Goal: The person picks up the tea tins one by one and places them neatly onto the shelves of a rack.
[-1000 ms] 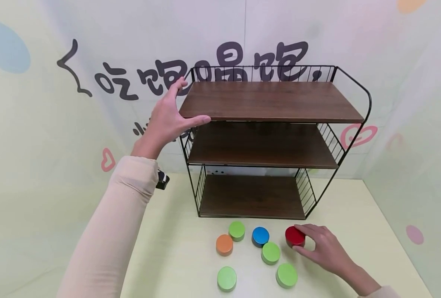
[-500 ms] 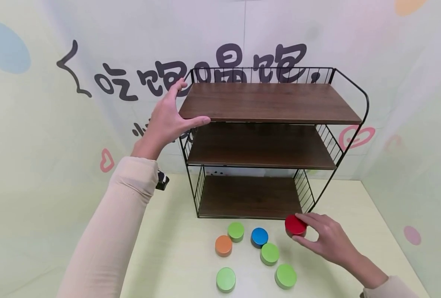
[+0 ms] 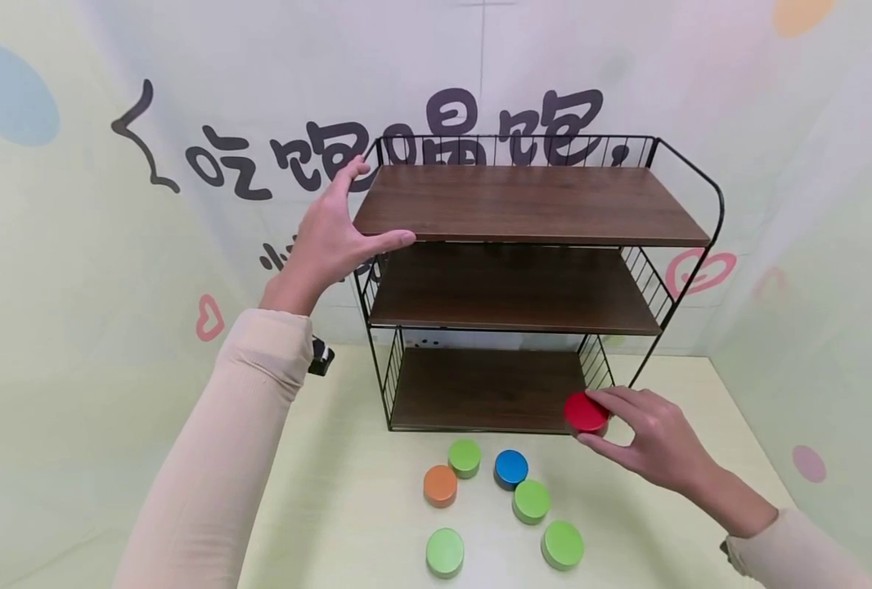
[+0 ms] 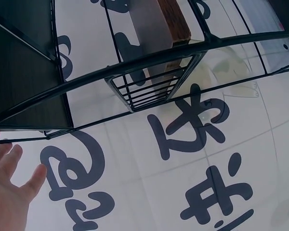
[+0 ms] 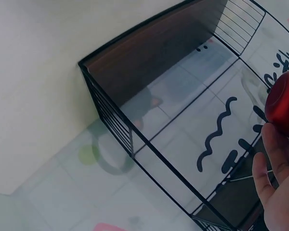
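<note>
My right hand (image 3: pixel 664 438) pinches a red round tin (image 3: pixel 585 411) between thumb and fingers. It is raised off the table, overlapping the front right corner of the bottom shelf in the head view. The red tin (image 5: pixel 284 106) also shows at the right edge of the right wrist view. At the upper left, my left hand (image 3: pixel 333 233) spans the end of the three-tier rack's top shelf (image 3: pixel 532 204). Its thumb lies along the front edge and its fingers stretch towards the back corner. In the left wrist view, the left fingertips are right at the black wire frame (image 4: pixel 82 82).
On the table (image 3: pixel 333 507) before the rack are several green tins (image 3: pixel 445 552), an orange tin (image 3: pixel 440 485) and a blue tin (image 3: pixel 511 469). The middle shelf (image 3: pixel 510 286) and bottom shelf (image 3: pixel 480 393) are dark wood. A printed cloth (image 3: pixel 149 245) hangs behind.
My right hand has lifted the red tin off the table and carried it up towards the bottom shelf. The left hand has stayed in place at the top shelf.
</note>
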Action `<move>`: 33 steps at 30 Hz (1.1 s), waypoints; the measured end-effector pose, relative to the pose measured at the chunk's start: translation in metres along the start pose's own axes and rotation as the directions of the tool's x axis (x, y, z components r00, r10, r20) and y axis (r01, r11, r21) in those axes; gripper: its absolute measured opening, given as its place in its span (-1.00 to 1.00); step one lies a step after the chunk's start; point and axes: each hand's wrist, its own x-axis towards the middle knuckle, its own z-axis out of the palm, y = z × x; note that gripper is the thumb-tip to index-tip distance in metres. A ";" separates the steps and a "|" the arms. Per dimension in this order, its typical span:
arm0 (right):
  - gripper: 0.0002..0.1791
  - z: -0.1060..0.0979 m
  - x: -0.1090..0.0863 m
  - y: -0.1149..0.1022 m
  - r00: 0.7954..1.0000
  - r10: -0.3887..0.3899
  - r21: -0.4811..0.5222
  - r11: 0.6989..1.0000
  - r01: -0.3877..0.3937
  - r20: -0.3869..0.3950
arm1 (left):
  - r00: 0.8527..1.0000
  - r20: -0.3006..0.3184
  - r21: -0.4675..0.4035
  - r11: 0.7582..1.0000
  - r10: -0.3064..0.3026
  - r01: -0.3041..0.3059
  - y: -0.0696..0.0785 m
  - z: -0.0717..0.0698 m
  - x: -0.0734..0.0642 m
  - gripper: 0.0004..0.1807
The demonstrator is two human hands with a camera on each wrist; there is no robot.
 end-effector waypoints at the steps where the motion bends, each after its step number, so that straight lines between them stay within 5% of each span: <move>1: -0.22 -0.002 0.003 0.001 1.000 -0.006 -0.005 1.000 0.006 -0.006 | 1.000 0.000 -0.001 1.000 -0.001 0.001 0.000 0.000 0.000 0.31; 10: -0.20 -0.026 0.028 0.007 0.998 -0.063 -0.052 0.997 0.062 -0.014 | 1.000 -0.005 0.003 1.000 0.008 -0.008 0.000 0.002 0.000 0.30; 20: -0.29 -0.055 0.061 0.012 0.973 -0.176 -0.058 0.984 0.169 -0.150 | 1.000 -0.011 0.005 1.000 0.007 -0.007 0.000 0.000 0.000 0.31; 33: -0.26 -0.087 0.087 0.013 0.964 -0.156 -0.089 0.986 0.140 -0.217 | 1.000 -0.007 -0.004 1.000 0.007 -0.007 0.000 0.001 0.001 0.31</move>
